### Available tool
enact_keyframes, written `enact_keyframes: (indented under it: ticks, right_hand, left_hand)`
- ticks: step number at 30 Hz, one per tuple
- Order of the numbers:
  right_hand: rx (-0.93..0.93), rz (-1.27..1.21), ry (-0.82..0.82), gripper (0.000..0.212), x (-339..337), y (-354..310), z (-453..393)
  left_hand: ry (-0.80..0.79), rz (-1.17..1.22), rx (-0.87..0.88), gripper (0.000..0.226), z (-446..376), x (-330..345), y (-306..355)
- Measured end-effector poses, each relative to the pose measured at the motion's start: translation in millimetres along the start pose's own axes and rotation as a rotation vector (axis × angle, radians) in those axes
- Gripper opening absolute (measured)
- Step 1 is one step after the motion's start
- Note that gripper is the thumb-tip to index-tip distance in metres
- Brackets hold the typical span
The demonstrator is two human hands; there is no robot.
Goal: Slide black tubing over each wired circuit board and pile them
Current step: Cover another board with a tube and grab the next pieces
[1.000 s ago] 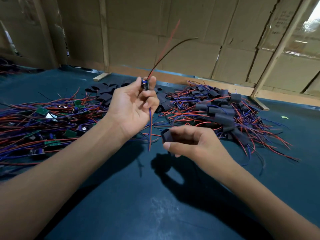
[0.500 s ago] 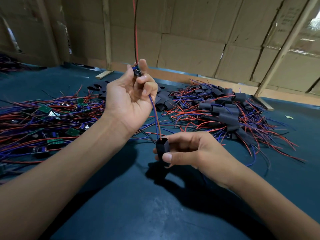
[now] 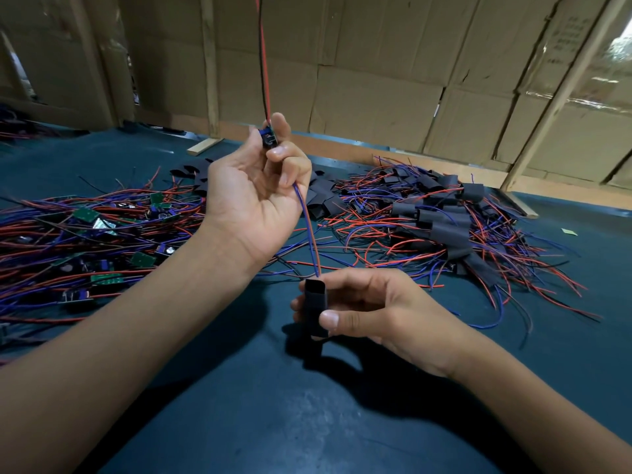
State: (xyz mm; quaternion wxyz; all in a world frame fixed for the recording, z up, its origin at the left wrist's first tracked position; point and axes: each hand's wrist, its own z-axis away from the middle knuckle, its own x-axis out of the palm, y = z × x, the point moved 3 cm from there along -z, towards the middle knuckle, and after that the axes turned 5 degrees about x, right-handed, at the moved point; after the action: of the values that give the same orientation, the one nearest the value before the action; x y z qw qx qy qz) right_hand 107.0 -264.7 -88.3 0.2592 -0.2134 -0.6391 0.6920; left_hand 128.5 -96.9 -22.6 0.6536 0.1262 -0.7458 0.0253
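Note:
My left hand (image 3: pixel 254 196) is raised above the table and pinches a small wired circuit board (image 3: pixel 267 137) between thumb and fingers. Red and black wires rise from the board out of the frame top. Its blue and red wires (image 3: pixel 307 230) hang down into the open top of a black tube (image 3: pixel 315 307). My right hand (image 3: pixel 372 307) grips that tube upright between thumb and fingers, just below the left hand.
A tangle of bare wired boards (image 3: pixel 92 241) lies at the left on the dark teal table (image 3: pixel 307 422). Loose black tube pieces (image 3: pixel 321 200) lie behind my hands. The pile of tubed boards (image 3: pixel 441 220) lies at the right. Cardboard walls (image 3: pixel 376 63) stand behind.
My left hand lifted the board and turned its upper wires upright. The lower wires' ends went from beside the tube into its open top. My right hand turned the tube upright.

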Motion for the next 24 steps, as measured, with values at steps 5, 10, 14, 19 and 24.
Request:
enact_keyframes:
  ticks: [5, 10, 14, 19, 24]
  right_hand:
    - [-0.01, -0.039, 0.0, 0.031, 0, -1, 0]
    - [-0.042, -0.057, -0.003, 0.035, -3, -6, 3]
    - [-0.061, -0.068, -0.01, 0.037, -6, -13, 6]
    - [-0.08, -0.059, 0.044, 0.027, -9, -15, 4]
    - [-0.129, -0.111, 0.17, 0.025, -20, -18, 1]
  left_hand:
    - [0.016, -0.058, -0.017, 0.016, -1, -6, -5]
    - [0.024, -0.102, -0.01, 0.02, -4, -12, -2]
    - [0.035, -0.183, 0.027, 0.019, -4, -14, -3]
    - [-0.01, -0.227, 0.028, 0.018, -1, -12, -7]
    - [-0.223, -0.59, -0.049, 0.025, 8, -7, -25]
